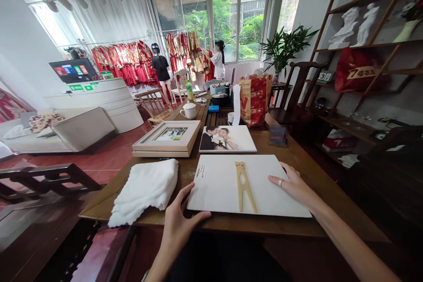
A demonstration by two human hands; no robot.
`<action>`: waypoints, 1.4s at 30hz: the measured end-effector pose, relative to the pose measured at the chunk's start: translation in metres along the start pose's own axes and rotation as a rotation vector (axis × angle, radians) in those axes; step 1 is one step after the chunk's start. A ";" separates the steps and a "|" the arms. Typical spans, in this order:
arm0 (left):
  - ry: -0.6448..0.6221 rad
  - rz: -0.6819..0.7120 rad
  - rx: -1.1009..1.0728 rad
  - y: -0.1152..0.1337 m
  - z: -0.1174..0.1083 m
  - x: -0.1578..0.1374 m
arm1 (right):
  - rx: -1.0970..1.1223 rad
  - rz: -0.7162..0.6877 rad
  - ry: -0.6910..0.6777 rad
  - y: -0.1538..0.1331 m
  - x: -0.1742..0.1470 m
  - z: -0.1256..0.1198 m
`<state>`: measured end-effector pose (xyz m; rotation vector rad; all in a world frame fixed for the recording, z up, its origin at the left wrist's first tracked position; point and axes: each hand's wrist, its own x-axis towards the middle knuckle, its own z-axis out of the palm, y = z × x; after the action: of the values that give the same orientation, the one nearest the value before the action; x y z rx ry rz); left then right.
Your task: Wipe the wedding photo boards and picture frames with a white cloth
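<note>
A flat white board with small dark print near its left edge lies before me at the table's front edge. My left hand grips its near left corner, fingers along the side and thumb at the front edge. On the right side, my right hand, with a ring on one finger, rests its thumb on top while the other fingers wrap over the far right edge, partly hidden. Between both hands, a pale yellow two-legged piece with an oval hole lies on the board, untouched.
A white cloth lies left of the board on the wooden table. Beyond are a framed picture, a photo panel, a white teapot and a paper bag. Two people stand by the clothes racks.
</note>
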<state>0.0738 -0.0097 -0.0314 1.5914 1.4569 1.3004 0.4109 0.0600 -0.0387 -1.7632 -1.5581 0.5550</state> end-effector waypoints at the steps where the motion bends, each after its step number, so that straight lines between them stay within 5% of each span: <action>1: -0.002 0.006 0.008 0.000 0.000 0.000 | -0.016 0.048 -0.023 -0.001 0.000 0.001; 14: 0.004 0.054 0.260 0.003 -0.002 0.003 | -0.154 0.115 -0.011 -0.009 0.002 0.009; 18: 0.021 0.091 0.354 0.005 -0.002 0.005 | -0.327 0.023 0.044 -0.006 0.003 0.009; 22: -0.102 0.179 0.454 0.014 -0.005 0.001 | -0.379 -0.144 0.059 -0.001 0.010 0.004; 25: -0.140 0.341 0.563 0.028 -0.022 -0.003 | -0.264 -0.317 0.023 0.000 0.021 0.002; 28: -0.023 0.445 0.784 0.031 -0.059 -0.001 | -0.150 -0.352 -0.028 -0.001 0.031 0.004; 34: -0.069 0.306 1.106 -0.004 -0.118 0.032 | -0.014 -0.359 -0.061 0.000 0.034 0.008; 38: 0.039 0.317 1.139 -0.007 -0.109 0.049 | -0.007 -0.346 -0.053 0.003 0.033 0.008; 42: 0.176 0.451 0.993 0.022 -0.084 0.044 | -0.024 -0.357 -0.083 0.004 0.033 0.007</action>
<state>-0.0004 0.0135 0.0273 2.6006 2.1176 0.9729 0.4141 0.0936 -0.0418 -1.4454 -1.8904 0.4370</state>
